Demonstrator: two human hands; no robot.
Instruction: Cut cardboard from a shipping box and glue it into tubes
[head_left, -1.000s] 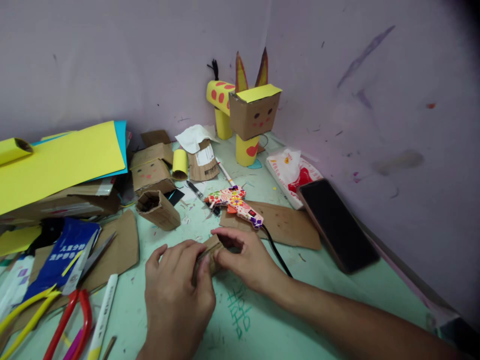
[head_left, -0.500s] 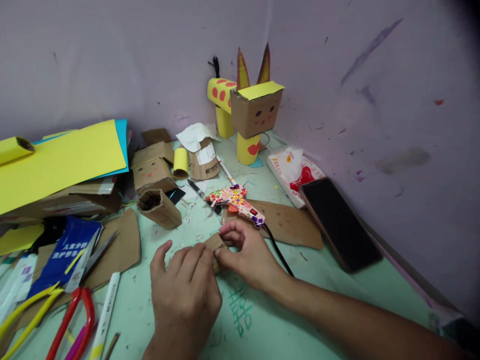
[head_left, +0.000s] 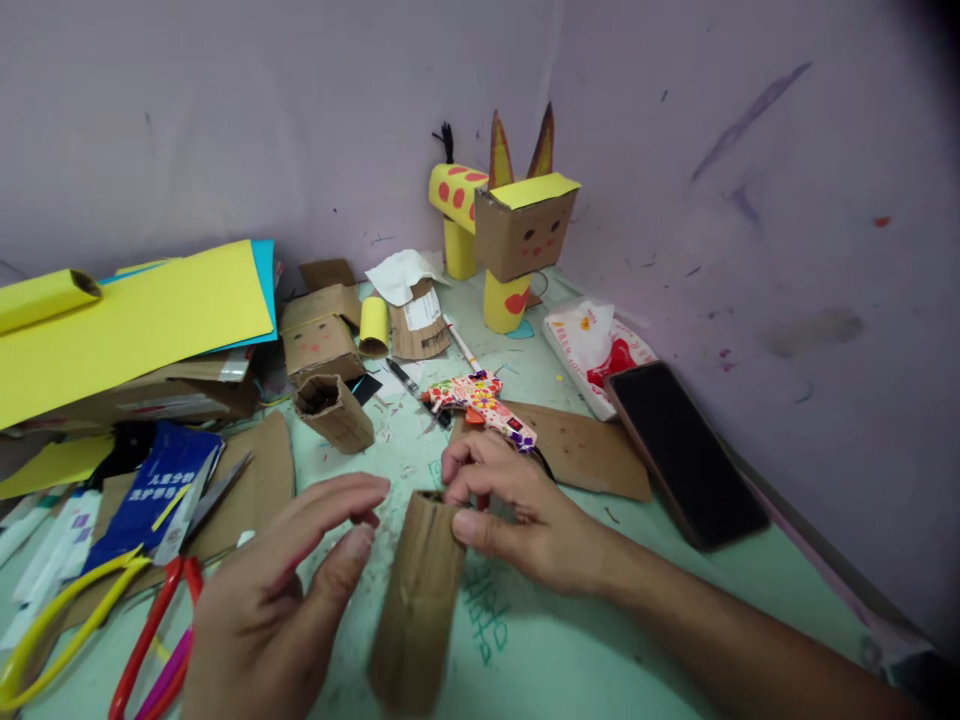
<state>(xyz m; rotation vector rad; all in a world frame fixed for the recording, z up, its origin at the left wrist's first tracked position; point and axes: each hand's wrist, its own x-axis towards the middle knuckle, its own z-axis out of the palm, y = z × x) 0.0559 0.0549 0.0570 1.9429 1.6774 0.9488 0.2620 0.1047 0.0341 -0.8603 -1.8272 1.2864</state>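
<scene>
A brown cardboard tube (head_left: 418, 600), folded with flat sides, lies tilted in front of me, its narrow open end pointing away. My right hand (head_left: 502, 505) pinches the far right edge of this tube between thumb and fingers. To the left of it, my left hand (head_left: 289, 590) is apart from the cardboard, thumb and fingers spread with nothing between them. Just beyond my right hand lies a flower-patterned hot glue gun (head_left: 480, 405) with a black cord. A second cardboard tube (head_left: 337, 415) rests farther back on the left.
A cardboard animal (head_left: 525, 235) with yellow legs stands at the back. At right are a phone (head_left: 686, 455) and a tissue pack (head_left: 592, 350). Scissors with red handles (head_left: 154, 635), yellow-handled ones (head_left: 67, 640) and yellow card sheets (head_left: 150, 320) crowd the left.
My left hand has let go of the cardboard and moved left, opening. The tube now shows lengthwise, its near end toward me, while my right hand keeps its pinch. The view has shifted slightly.
</scene>
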